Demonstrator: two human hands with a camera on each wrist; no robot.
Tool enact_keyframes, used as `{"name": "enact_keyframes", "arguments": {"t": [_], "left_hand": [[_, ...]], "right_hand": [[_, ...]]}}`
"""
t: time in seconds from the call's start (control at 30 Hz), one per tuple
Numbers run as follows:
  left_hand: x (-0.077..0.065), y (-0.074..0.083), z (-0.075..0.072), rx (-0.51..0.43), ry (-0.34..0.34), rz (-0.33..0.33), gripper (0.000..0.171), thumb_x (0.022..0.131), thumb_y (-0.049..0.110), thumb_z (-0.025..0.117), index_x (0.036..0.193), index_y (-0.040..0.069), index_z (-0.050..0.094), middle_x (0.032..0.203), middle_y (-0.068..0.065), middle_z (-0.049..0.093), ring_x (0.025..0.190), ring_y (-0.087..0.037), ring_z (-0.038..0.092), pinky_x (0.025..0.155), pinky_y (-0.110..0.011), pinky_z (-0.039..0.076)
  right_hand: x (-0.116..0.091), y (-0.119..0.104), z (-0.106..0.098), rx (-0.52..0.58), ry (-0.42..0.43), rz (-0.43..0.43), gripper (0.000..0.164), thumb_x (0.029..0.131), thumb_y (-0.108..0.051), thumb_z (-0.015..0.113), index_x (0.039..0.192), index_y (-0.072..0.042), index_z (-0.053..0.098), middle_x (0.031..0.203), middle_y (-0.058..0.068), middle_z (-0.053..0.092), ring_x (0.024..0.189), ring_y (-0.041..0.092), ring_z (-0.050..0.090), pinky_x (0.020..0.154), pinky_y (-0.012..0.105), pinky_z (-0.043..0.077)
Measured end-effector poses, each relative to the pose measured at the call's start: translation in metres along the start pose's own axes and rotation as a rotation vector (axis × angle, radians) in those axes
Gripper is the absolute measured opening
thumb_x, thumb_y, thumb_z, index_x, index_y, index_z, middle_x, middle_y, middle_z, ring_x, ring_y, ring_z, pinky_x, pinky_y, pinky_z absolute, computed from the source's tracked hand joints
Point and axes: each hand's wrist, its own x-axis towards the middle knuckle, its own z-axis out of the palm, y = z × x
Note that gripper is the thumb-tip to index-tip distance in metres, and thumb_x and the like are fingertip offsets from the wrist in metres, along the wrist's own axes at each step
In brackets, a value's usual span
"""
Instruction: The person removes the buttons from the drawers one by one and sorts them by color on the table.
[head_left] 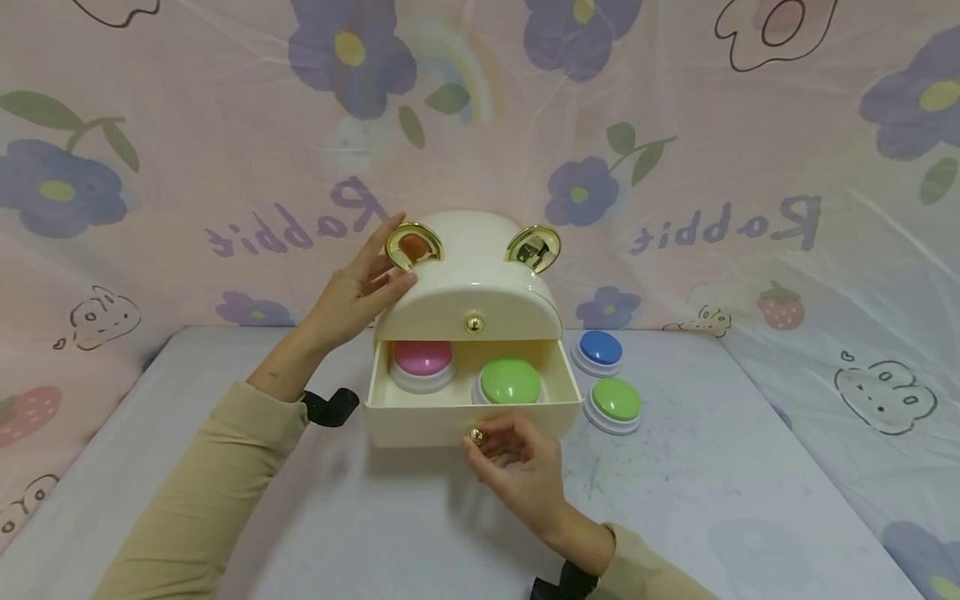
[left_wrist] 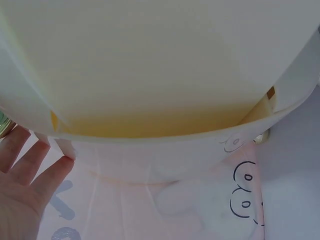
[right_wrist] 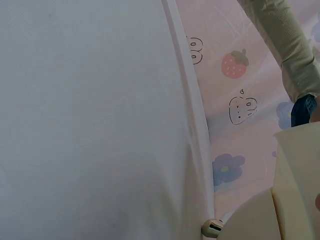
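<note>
A cream desktop drawer box [head_left: 468, 304] with two gold ears stands on the table, its lower drawer [head_left: 416, 427] pulled out. Inside the drawer sit a pink push button [head_left: 423, 357] at the left and a green push button [head_left: 511, 382] at the right, both with white bases. My left hand [head_left: 347, 298] rests on the box's upper left side by the gold ear [head_left: 392, 250], fingers fairly straight; the left wrist view shows its fingertips touching the box. With thumb and fingers, my right hand [head_left: 525, 475] pinches the drawer's gold knob [head_left: 476, 435]. The right wrist view does not show that hand.
Beside the box on the right lie a blue push button [head_left: 600, 347] and another green push button [head_left: 617, 399]. The white table [head_left: 675, 500] reaches back to a pink patterned cloth [head_left: 480, 158]. A second gold knob [head_left: 473, 323] is on the box's upper front.
</note>
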Motion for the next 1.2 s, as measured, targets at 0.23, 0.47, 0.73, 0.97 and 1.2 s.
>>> {"name": "enact_keyframes", "arguments": {"t": [0.23,0.47,0.73,0.97,1.2], "left_hand": [[0.0,-0.001,0.0,0.002,-0.001,0.002,0.07,0.096,0.024,0.058,0.15,0.046,0.018,0.149,-0.006,0.043,0.137,-0.025,0.041,0.113,-0.05,0.033],[0.0,-0.004,0.0,-0.002,-0.002,0.018,0.071,0.097,0.023,0.058,0.151,0.043,0.017,0.148,-0.008,0.044,0.137,-0.027,0.041,0.113,-0.051,0.032],[0.0,-0.002,0.0,-0.005,0.0,0.008,0.07,0.097,0.022,0.058,0.151,0.043,0.018,0.15,-0.005,0.042,0.138,-0.026,0.04,0.113,-0.051,0.032],[0.001,-0.002,0.0,-0.009,-0.002,0.004,0.07,0.096,0.022,0.058,0.151,0.044,0.019,0.148,-0.007,0.043,0.138,-0.026,0.04,0.113,-0.051,0.032],[0.001,-0.003,0.001,-0.019,0.0,0.011,0.069,0.097,0.021,0.057,0.151,0.042,0.02,0.147,-0.008,0.045,0.137,-0.027,0.041,0.113,-0.051,0.032]], "right_hand": [[-0.003,0.003,-0.002,-0.074,-0.024,-0.077,0.025,0.073,0.009,0.075,0.092,0.003,0.061,0.072,0.014,0.069,0.058,0.01,0.066,0.045,0.015,0.051],[0.002,0.018,-0.01,-0.137,-0.08,-0.315,0.026,0.088,-0.018,0.07,0.093,0.005,0.06,0.074,0.014,0.069,0.059,0.013,0.067,0.048,0.012,0.051],[0.014,0.014,-0.017,-0.145,-0.062,-0.489,0.027,0.089,-0.016,0.068,0.089,0.01,0.059,0.066,0.011,0.066,0.052,0.009,0.06,0.047,0.009,0.048],[0.034,-0.004,-0.023,-0.172,0.131,-0.452,0.031,0.086,-0.018,0.072,0.086,0.01,0.059,0.06,0.006,0.052,0.047,0.006,0.041,0.039,0.01,0.033],[0.061,-0.023,-0.032,-0.231,0.153,-0.252,0.027,0.079,-0.015,0.078,0.091,0.005,0.063,0.072,0.01,0.059,0.056,0.01,0.048,0.041,0.015,0.037]]}}
